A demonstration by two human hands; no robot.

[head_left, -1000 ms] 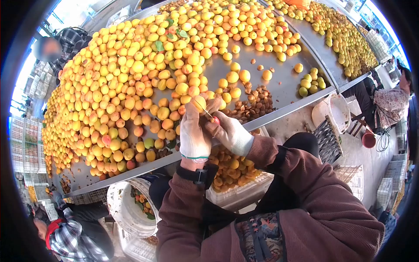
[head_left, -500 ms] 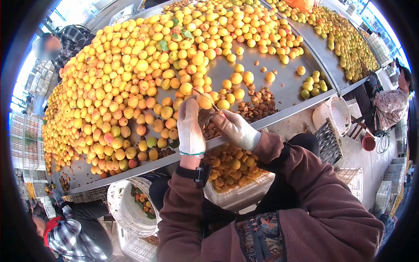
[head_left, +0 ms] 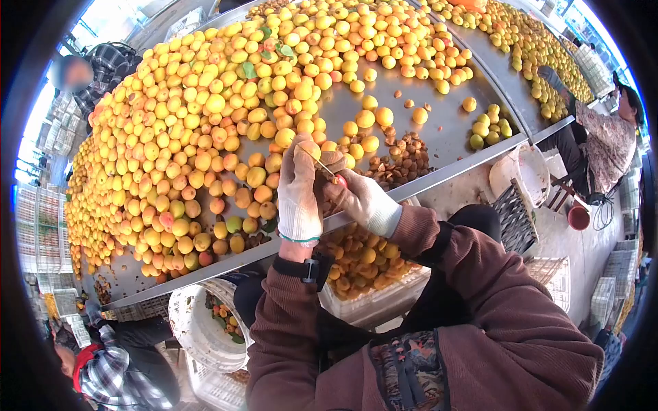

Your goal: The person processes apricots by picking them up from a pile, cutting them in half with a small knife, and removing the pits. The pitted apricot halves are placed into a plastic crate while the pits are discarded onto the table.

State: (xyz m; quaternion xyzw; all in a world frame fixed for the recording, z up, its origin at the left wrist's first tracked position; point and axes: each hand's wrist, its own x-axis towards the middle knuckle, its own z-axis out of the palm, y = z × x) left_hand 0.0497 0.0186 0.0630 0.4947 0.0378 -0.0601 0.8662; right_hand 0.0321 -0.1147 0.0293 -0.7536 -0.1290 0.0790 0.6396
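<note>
My left hand [head_left: 299, 195], in a white glove with stained fingers, is closed round an apricot [head_left: 310, 148] near the table's front edge. Closed on a small knife [head_left: 340, 181] with a red handle, my gloved right hand [head_left: 370, 204] is just to its right. The thin blade points up and left and lies against the apricot. Beyond both hands is a heap of yellow-orange apricots [head_left: 185, 137]. A pile of brown apricot pits [head_left: 401, 164] lies on the metal table to the right of the fingers. Below my wrists, a white crate [head_left: 370, 308] holds apricot halves [head_left: 363, 257].
The metal table's raised rim [head_left: 445, 181] runs in front of me. A white bucket [head_left: 181, 322] with fruit and leaves stands at lower left, another bucket [head_left: 541, 178] at right. Co-workers sit at the left [head_left: 113, 366] and right [head_left: 606, 144]. A red container [head_left: 578, 217] is on the right.
My left fingers have closed further round the apricot, which has shifted slightly left and up. The knife's red handle now shows more. The co-worker at right has reached an arm toward the fruit.
</note>
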